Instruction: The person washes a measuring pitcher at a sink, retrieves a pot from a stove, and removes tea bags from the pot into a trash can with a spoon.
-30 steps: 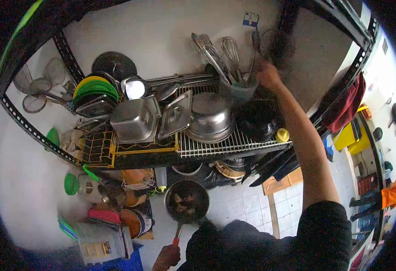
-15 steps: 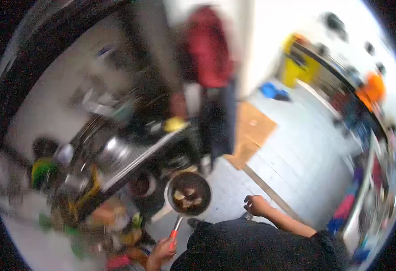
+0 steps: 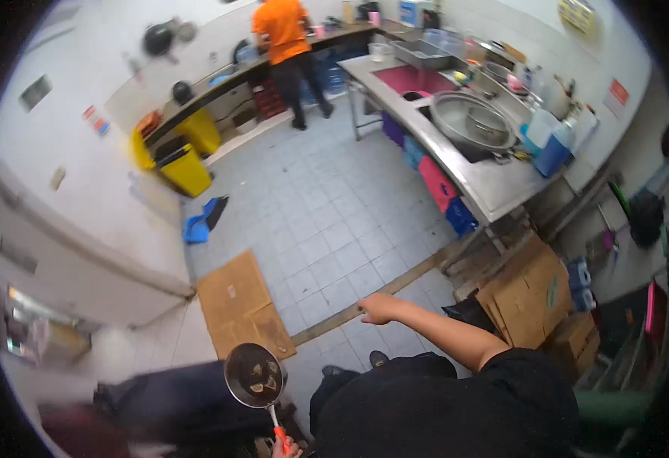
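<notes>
Two things stand at the far left of my feed: a yellow bin (image 3: 185, 175) by the wall and, just below it, a blue dustpan (image 3: 195, 228) on the tiled floor (image 3: 311, 221). Next I see a flat sheet of cardboard (image 3: 235, 294), and in front of its near corner hangs the pan (image 3: 252, 369), with a few pale pieces (image 3: 262, 382) on its dark inside. My left hand (image 3: 289, 448) is clamped on the pan's red handle (image 3: 280, 437), low in the frame. Farther off, a person in an orange top (image 3: 281, 32) is beside the back counter. My right hand (image 3: 379, 308) is out over the floor, fingers curled; I cannot tell whether they meet. At right, a metal table (image 3: 495, 189) carries a large round basin (image 3: 449, 118) with a smaller strainer (image 3: 489, 127) inside, near a blue bottle (image 3: 554, 156). Cardboard boxes (image 3: 531, 286) rest at its near end.
</notes>
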`<state>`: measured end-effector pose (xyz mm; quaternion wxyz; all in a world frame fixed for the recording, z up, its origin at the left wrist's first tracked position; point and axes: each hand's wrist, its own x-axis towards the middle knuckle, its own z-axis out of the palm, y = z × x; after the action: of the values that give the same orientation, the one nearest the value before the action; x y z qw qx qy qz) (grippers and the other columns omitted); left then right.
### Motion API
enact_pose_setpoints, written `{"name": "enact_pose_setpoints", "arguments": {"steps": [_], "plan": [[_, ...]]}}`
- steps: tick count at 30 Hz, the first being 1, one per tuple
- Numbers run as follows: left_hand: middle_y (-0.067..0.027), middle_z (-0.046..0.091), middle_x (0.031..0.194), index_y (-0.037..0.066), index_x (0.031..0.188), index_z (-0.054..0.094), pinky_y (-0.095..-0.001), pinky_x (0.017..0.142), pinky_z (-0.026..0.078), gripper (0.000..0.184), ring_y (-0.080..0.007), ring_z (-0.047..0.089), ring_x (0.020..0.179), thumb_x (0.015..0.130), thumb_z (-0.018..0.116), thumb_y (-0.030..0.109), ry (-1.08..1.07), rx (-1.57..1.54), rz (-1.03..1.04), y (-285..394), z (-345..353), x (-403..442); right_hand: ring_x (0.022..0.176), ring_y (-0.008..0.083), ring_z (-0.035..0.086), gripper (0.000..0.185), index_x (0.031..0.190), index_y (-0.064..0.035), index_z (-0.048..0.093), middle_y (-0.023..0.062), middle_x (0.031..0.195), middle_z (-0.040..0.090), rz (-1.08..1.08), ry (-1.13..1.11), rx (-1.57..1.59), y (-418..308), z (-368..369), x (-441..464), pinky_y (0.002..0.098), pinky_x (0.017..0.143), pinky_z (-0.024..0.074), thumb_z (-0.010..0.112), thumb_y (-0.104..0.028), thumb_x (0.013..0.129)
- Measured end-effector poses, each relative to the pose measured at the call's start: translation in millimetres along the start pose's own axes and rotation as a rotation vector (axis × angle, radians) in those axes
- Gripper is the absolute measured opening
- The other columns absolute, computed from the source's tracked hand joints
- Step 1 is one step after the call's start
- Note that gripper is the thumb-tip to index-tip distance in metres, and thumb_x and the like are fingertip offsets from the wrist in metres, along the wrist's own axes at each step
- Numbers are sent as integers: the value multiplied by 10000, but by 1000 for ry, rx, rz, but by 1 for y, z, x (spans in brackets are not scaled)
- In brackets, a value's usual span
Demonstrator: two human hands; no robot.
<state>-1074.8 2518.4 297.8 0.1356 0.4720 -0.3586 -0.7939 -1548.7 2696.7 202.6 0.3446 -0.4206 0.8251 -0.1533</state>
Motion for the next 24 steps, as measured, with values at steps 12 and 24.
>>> {"name": "enact_pose_setpoints", "arguments": {"steps": [12,24], "plan": [[72,447,798,208,1577,254,-129,470,342,687,-20,388,541,969,476,-23,-321,333,-292,145,213,254,1016,363,653,445,1207,-69,606,170,1068,700,117,110,208,129,-115,83,454,858,511,689,-339,863],[69,314,520,163,821,471,-217,331,171,353,-50,247,372,1025,477,451,-510,455,-473,253,487,495,963,302,681,430,1185,-61,631,123,982,725,496,299,501,249,-237,128,400,835,523,695,-347,871]]}}
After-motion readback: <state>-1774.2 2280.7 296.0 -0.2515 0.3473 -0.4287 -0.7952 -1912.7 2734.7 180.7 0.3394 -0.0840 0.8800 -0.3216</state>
